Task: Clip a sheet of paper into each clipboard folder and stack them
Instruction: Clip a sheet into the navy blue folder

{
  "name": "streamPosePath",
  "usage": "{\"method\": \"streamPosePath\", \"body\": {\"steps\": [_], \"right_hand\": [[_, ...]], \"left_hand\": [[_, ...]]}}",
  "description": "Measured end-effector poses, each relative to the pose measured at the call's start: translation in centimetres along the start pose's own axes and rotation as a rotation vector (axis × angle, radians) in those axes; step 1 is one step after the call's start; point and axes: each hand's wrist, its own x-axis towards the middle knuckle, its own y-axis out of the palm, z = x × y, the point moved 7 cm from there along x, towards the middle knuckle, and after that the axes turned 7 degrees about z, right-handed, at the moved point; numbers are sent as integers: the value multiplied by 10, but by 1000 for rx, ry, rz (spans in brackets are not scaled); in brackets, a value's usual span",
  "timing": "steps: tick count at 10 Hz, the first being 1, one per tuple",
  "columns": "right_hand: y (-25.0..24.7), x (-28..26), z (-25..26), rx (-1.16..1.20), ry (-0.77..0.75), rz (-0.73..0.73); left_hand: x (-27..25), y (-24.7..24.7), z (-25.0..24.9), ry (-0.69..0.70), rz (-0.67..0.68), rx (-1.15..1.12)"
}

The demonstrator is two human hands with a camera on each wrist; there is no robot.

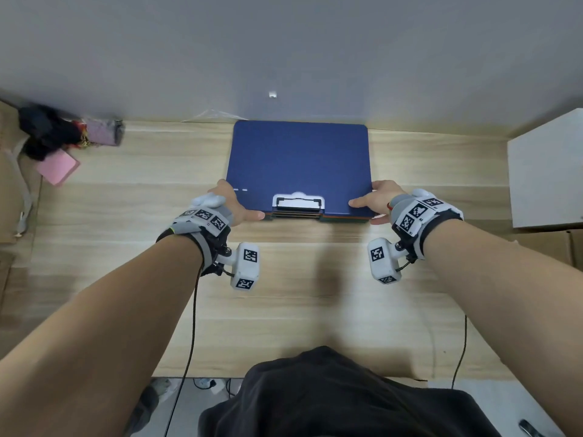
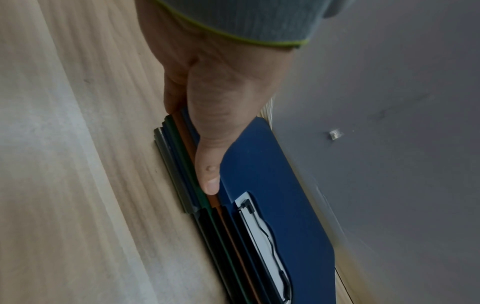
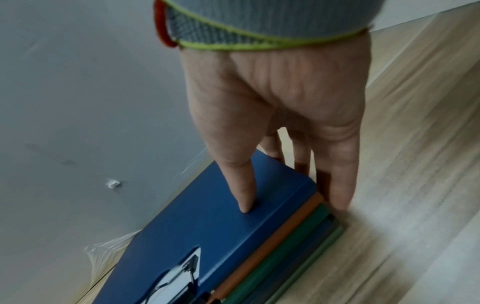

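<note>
A stack of several clipboard folders [image 1: 299,159] lies at the back of the wooden table against the wall. Its top folder is dark blue and closed, with a silver clip [image 1: 298,201] at the near edge. In the wrist views orange, green and grey folder edges show under the blue cover [image 2: 272,185] [image 3: 197,226]. My left hand [image 1: 243,200] is at the near left corner, thumb [image 2: 207,174] straight along the near edges and fingers against the left side. My right hand [image 1: 369,200] is at the near right corner, thumb [image 3: 241,189] on the blue cover and straight fingers [image 3: 337,185] down the right side.
At the back left lie a dark bundle [image 1: 63,130] and a pink pad [image 1: 56,168]. A white box [image 1: 549,171] stands at the right edge. Crumpled clear film [image 1: 214,115] lies behind the stack by the grey wall. Cables hang from both wrists.
</note>
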Motion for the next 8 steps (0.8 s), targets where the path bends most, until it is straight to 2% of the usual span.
{"method": "streamPosePath", "body": {"steps": [5, 7, 8], "right_hand": [[10, 28, -3, -94, 100, -40], [2, 28, -6, -231, 68, -80], [-2, 25, -10, -240, 51, -57]], "left_hand": [[16, 16, 2, 39, 29, -100], [-9, 9, 0, 46, -32, -151], [-28, -4, 5, 2, -82, -86]]}}
